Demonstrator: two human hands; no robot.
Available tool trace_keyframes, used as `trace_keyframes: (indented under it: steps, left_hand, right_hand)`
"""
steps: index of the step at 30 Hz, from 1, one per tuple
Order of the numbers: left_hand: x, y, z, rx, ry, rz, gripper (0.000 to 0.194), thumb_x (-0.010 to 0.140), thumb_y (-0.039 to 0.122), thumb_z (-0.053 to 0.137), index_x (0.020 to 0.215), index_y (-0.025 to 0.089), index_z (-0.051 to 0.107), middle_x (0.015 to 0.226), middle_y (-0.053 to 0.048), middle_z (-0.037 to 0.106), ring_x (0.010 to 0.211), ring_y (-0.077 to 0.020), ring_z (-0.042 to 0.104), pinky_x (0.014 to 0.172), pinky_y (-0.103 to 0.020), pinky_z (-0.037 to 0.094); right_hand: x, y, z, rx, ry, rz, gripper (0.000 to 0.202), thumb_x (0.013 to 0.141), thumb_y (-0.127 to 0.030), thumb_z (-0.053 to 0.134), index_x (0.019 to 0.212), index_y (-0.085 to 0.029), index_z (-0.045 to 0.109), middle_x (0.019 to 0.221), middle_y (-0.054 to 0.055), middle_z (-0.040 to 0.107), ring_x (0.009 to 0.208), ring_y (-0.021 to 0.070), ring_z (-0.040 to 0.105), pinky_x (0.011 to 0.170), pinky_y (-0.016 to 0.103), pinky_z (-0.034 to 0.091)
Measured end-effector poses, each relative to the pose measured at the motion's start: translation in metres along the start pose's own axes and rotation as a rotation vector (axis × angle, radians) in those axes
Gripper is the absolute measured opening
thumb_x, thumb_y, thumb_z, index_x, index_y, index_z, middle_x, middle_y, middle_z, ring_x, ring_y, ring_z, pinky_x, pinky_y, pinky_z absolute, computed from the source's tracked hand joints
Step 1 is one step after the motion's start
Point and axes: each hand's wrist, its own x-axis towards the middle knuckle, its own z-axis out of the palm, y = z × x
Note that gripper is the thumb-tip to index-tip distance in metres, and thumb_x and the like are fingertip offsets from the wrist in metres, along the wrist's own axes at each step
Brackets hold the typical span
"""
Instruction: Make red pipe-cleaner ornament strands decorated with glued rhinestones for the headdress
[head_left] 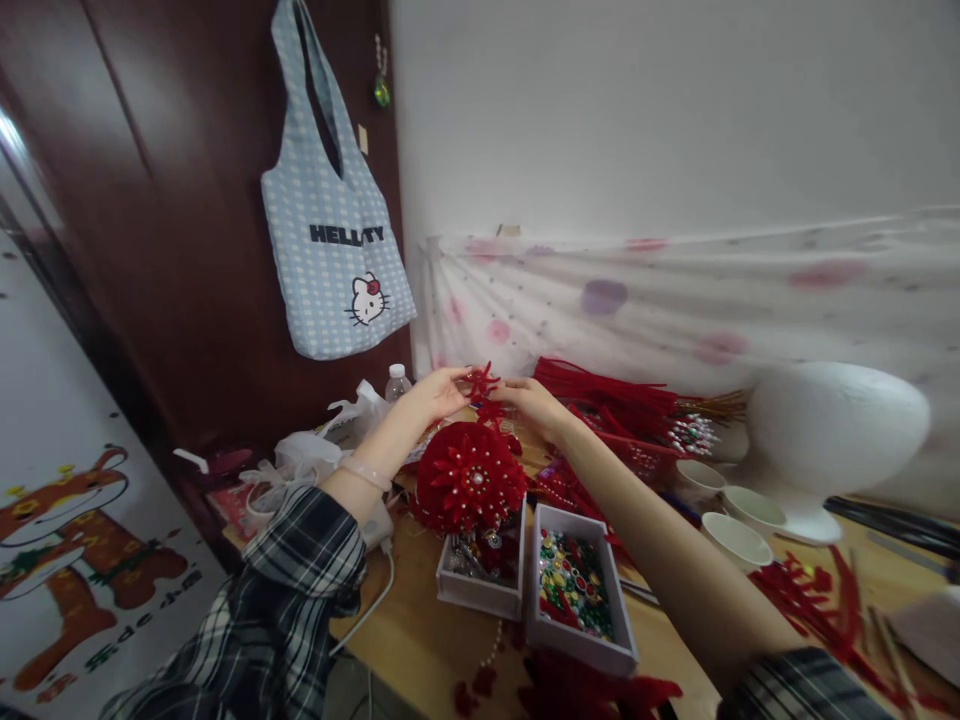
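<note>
My left hand (435, 393) and my right hand (534, 403) are raised over the far side of the wooden table (420, 640). Between their fingertips they pinch a small red pipe-cleaner flower (480, 382). Just below it sits a large round red flower ornament (469, 477) with pearl beads at its middle. A second small red piece (491, 410) shows under the held one; whether it is joined to it I cannot tell.
Two small white boxes stand near me: one with metal bits (480, 575), one with coloured beads (574, 590). A bundle of red pipe cleaners (615, 400) lies behind. White cups (739, 540), a foam head form (832, 425), a water bottle (397, 381) and a hanging bag (334, 230) surround.
</note>
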Motion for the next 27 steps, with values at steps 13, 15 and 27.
trace_keyframes:
  steps: [13,15,27]
  left_hand:
    - [-0.045,-0.051,0.074,0.1,0.071,0.056,0.033,0.094,0.033,0.061,0.122,0.017,0.058,0.124,-0.01,0.061,0.102,-0.0226,0.064,0.085,-0.043,0.056]
    - [-0.06,-0.083,0.083,0.149,0.05,0.034,0.032,0.094,0.033,0.061,0.122,0.017,0.059,0.123,-0.01,0.062,0.102,-0.0226,0.064,0.085,-0.043,0.056]
    - [-0.112,-0.201,0.13,0.572,-0.12,0.05,0.014,0.092,0.025,0.061,0.097,0.017,0.072,0.102,-0.006,0.075,0.107,-0.021,0.065,0.103,-0.037,0.044]
  right_hand:
    - [-0.131,-0.028,-0.045,-0.019,0.326,-0.042,0.019,0.091,-0.026,0.067,0.079,-0.013,0.059,0.069,-0.004,0.055,0.056,0.0086,0.048,0.054,0.021,0.041]
    - [-0.175,-0.022,-0.051,-0.003,0.394,-0.043,0.017,0.083,-0.027,0.07,0.075,-0.015,0.061,0.065,-0.004,0.054,0.055,0.0084,0.047,0.055,0.022,0.037]
    - [-0.337,0.076,-0.021,0.162,0.538,0.045,0.033,0.075,-0.05,0.076,0.078,-0.019,0.069,0.083,0.005,0.069,0.076,0.0199,0.063,0.069,0.028,0.05]
